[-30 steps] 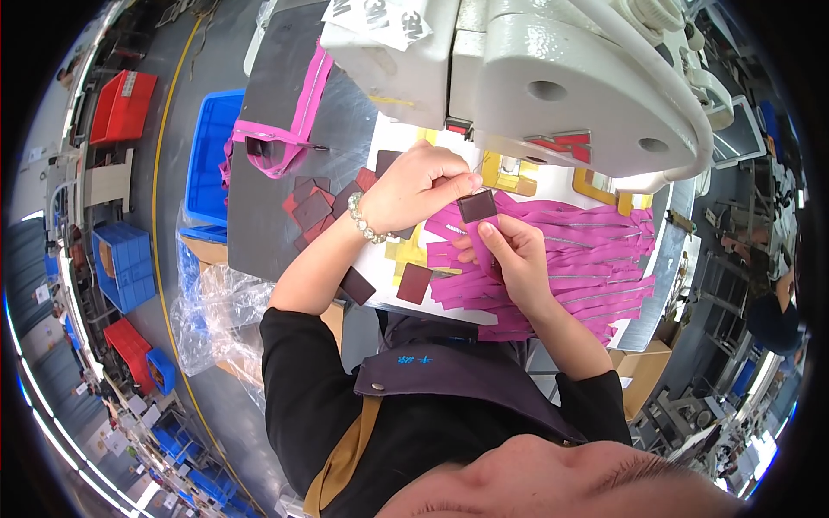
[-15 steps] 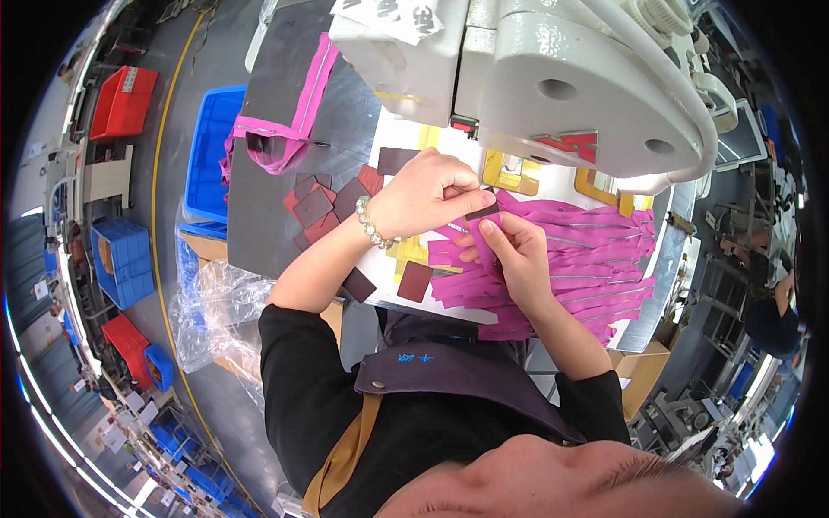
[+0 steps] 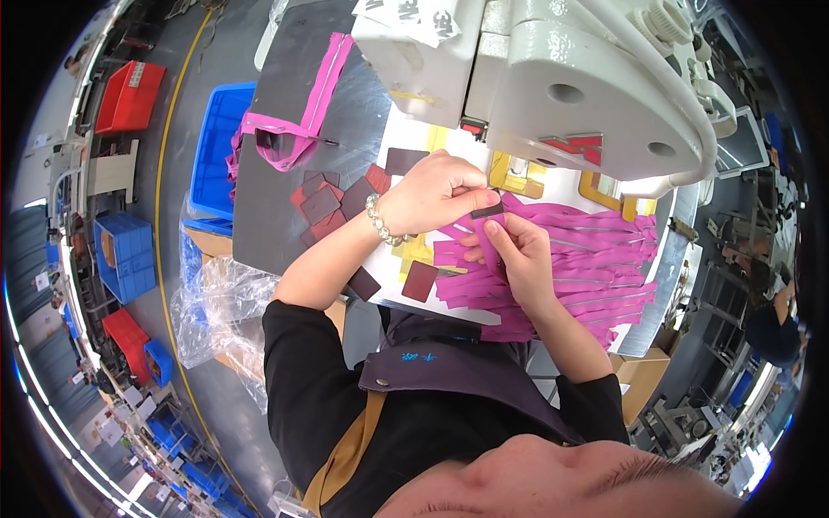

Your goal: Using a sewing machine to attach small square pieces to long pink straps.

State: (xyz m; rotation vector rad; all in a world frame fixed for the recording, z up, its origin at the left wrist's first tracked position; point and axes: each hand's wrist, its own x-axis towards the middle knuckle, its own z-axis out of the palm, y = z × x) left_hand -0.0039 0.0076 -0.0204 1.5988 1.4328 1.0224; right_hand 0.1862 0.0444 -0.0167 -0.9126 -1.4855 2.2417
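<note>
My left hand (image 3: pixel 432 194), with a beaded bracelet, grips a small dark brown patch (image 3: pixel 487 210) under its thumb. My right hand (image 3: pixel 525 263) pinches a magenta zipper strip (image 3: pixel 485 237) just below that patch, thumb on top. Beneath and right of my hands lies a spread of magenta zipper strips (image 3: pixel 587 242). Dark brown and reddish square patches (image 3: pixel 322 204) lie scattered on the left, and one maroon patch (image 3: pixel 419 281) sits near the table's front edge.
A white sewing machine (image 3: pixel 587 82) overhangs the worktop (image 3: pixel 285 242). Yellow templates (image 3: pixel 518 171) sit under it. A pink zipper loop (image 3: pixel 318 86) lies at back left, beside a blue bin (image 3: pixel 210 151). Crumpled plastic (image 3: pixel 220 315) is at left. A person (image 3: pixel 768 328) is at far right.
My left thumb has come down over the dark patch, covering much of what showed a second ago. The whole view has shifted slightly, with both hands staying together.
</note>
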